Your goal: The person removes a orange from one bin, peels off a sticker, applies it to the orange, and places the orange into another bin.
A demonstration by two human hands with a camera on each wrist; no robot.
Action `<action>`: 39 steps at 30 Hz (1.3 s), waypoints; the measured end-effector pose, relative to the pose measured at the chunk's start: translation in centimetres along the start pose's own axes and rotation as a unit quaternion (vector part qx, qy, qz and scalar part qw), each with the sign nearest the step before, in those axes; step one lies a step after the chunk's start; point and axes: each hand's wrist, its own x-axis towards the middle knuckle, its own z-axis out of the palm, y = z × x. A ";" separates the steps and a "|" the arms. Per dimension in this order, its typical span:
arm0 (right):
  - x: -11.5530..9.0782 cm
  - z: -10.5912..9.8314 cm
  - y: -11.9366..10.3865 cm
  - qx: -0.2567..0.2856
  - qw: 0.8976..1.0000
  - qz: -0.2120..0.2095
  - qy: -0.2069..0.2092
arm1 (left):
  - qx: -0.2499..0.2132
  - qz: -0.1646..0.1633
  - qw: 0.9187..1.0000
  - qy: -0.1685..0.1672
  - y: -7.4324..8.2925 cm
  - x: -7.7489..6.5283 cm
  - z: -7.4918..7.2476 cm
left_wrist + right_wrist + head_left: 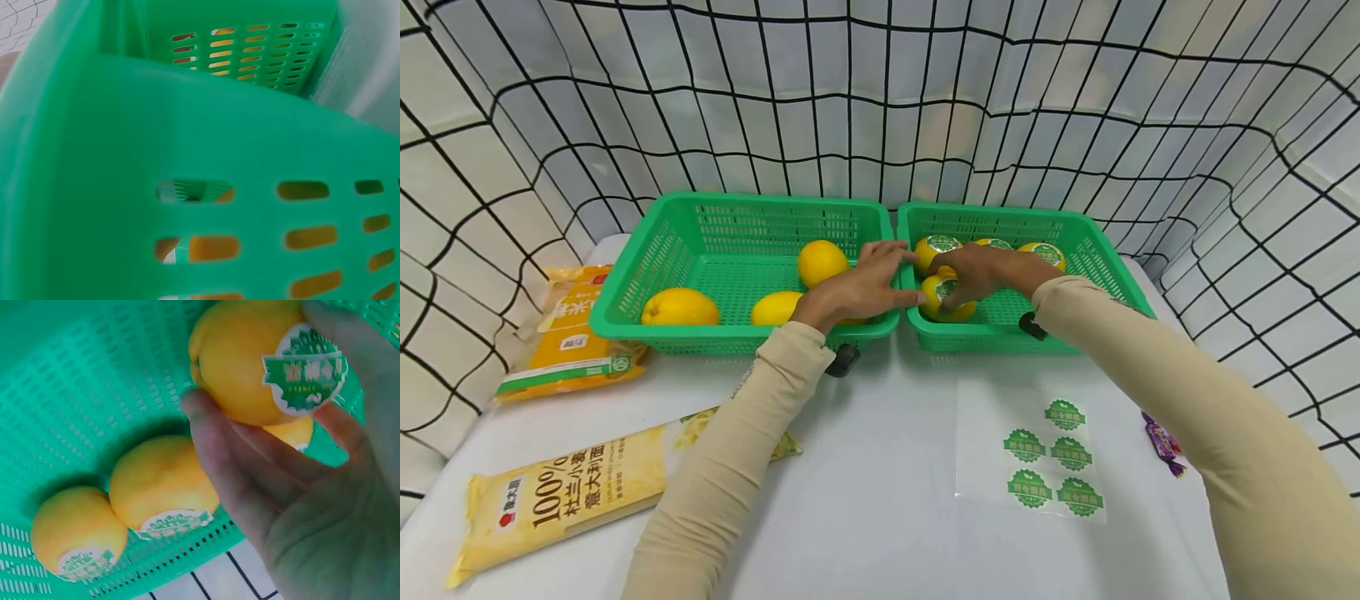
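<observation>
In the right green basket (1105,296), my right hand (988,271) holds an orange (244,362) with a green-and-white sticker. Its thumb and fingers (215,434) curl around the fruit in the right wrist view. Several more stickered oranges (164,481) lie in that basket. My left hand (868,279) reaches across the adjoining rims, fingers and thumb stretched toward the held orange. Below that hand, the left green basket (730,271) contains several unstickered yellow-orange fruits (680,308). Basket walls fill most of the left wrist view and hide nearly all of the left hand.
A clear sheet with several green stickers (1028,445) lies on the white table (865,483) before the right basket. A purple-wrapped candy (1163,444) is to its right. Pasta (572,492) and an orange food bag (568,333) lie at left. Black netting (850,92) surrounds the table.
</observation>
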 end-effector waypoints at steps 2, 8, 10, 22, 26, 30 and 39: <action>0.2 0.2 -0.2 -0.009 1.000 -0.001 0.006 | 0.000 0.000 1.000 -0.001 -0.1 -0.1 0.0; 0.6 0.3 -0.6 -0.019 1.000 0.013 0.014 | -0.001 0.002 1.000 -0.003 -0.1 -0.2 0.4; 0.7 0.3 -0.7 -0.021 1.000 0.016 0.008 | -0.003 -0.001 1.000 -0.004 0.0 -0.3 0.4; 0.2 0.0 -0.3 -0.025 0.999 0.019 0.007 | 0.005 0.007 1.000 0.002 0.2 -0.1 0.2; 0.0 -0.1 -0.1 -0.030 0.999 0.015 0.000 | 0.001 0.006 1.000 0.006 0.2 -0.1 0.2; 0.1 0.0 -0.3 -0.026 1.000 0.010 0.002 | 0.000 0.004 1.000 0.008 0.1 -0.2 0.1; 0.8 0.2 -1.3 -0.041 0.999 0.014 0.003 | -0.004 0.000 1.000 0.006 -0.1 -0.5 0.2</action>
